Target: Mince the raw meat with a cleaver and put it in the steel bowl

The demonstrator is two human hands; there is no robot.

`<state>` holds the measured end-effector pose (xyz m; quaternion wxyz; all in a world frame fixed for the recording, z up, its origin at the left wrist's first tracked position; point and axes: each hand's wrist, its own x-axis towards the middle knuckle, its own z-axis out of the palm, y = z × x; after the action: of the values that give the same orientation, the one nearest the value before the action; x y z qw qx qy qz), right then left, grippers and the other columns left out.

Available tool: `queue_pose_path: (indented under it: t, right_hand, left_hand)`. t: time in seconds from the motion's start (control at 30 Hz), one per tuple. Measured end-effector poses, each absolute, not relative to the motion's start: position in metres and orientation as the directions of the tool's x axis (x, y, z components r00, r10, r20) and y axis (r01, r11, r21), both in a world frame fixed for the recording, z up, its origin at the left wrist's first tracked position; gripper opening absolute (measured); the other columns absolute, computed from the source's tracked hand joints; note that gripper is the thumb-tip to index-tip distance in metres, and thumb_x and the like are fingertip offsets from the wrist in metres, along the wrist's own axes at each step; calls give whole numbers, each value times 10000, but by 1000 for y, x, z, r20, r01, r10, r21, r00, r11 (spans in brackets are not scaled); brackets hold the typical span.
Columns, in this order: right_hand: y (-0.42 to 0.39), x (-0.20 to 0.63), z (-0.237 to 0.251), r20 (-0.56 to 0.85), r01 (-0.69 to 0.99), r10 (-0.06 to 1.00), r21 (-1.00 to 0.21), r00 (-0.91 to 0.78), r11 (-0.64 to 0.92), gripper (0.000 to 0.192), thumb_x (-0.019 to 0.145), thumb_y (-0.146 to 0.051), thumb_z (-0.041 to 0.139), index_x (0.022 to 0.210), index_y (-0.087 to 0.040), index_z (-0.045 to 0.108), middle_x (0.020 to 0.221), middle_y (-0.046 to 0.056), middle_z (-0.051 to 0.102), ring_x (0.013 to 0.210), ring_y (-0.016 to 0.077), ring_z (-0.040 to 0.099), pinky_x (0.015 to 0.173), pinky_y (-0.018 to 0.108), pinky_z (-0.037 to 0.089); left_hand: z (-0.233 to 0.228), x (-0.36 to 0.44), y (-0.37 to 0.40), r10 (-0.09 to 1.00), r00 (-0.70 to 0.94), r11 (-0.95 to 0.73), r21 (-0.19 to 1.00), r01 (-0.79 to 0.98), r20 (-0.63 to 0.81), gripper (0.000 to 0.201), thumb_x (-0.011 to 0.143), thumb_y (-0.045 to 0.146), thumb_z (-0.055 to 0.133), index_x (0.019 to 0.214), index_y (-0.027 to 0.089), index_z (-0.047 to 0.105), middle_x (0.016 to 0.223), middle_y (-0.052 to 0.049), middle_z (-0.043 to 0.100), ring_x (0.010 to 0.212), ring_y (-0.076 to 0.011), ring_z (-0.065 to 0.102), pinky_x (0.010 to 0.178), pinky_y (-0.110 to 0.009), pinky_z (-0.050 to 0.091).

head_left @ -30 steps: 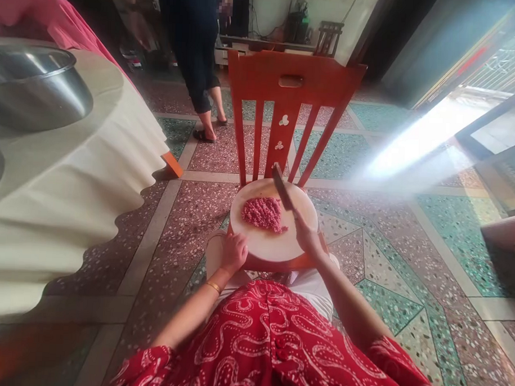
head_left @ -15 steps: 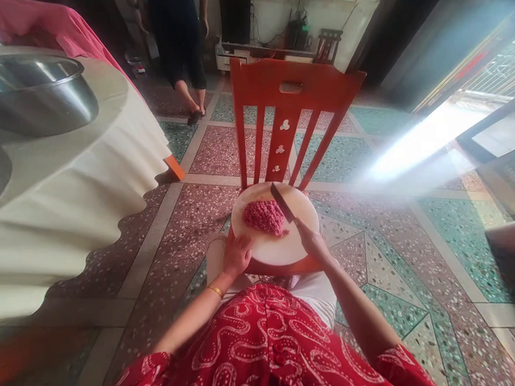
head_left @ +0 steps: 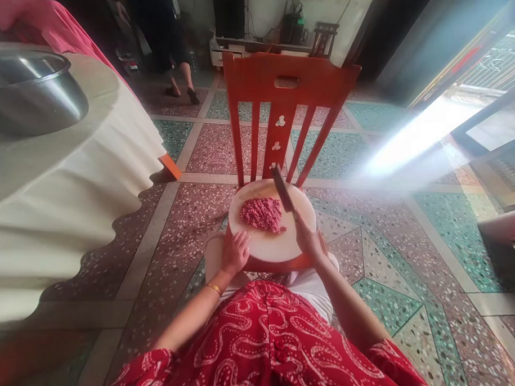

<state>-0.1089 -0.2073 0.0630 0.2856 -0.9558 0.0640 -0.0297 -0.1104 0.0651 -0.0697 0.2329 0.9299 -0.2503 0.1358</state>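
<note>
A round pale cutting board (head_left: 276, 247) lies on the seat of an orange wooden chair (head_left: 286, 84) in front of me. A heap of pink minced meat (head_left: 262, 213) sits on the board's far half. My right hand (head_left: 309, 238) grips a knife (head_left: 282, 188) by its handle, the dark blade raised and tilted above the meat's right side. My left hand (head_left: 235, 251) rests on the board's near left edge, steadying it. A gold bangle is on my left wrist. My red patterned clothing fills the bottom of the view.
A round table with a cream cloth (head_left: 68, 175) stands at left, carrying a steel bowl (head_left: 33, 92). Another person's legs (head_left: 177, 72) are at the back near a low shelf (head_left: 262, 45). Patterned terrazzo floor (head_left: 399, 260) spreads to the right, with sun glare.
The knife dropped into the meat half a second ago and is lifted again now. The person at the back has walked farther away to the left.
</note>
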Motion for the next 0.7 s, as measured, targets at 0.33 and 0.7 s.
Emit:
queue_pose_path:
  t: [0.33,0.7]
  right_hand:
    - [-215,-102,61,-36,-176,-186,-536,982,-825,492,912,-340,377,1402,-291,359,1076,81,669,842,215,664,720,315,510]
    - [-226,-174,47,-255,-358,-360,-898,898,-256,599,842,-492,433,1367,-205,431,743,34,668,503,122,563,474,226,463]
  left_hand:
    - [-68,-111,64,-398,836,-768,361,-529,378,407,836,181,427,1230,150,525,1309,-109,493,1271,-268,369,1056,-471,351]
    - [-63,-111,64,-408,845,-761,382,-524,347,422,867,220,384,1276,179,480,1333,-102,471,1304,-266,328,1061,-495,330]
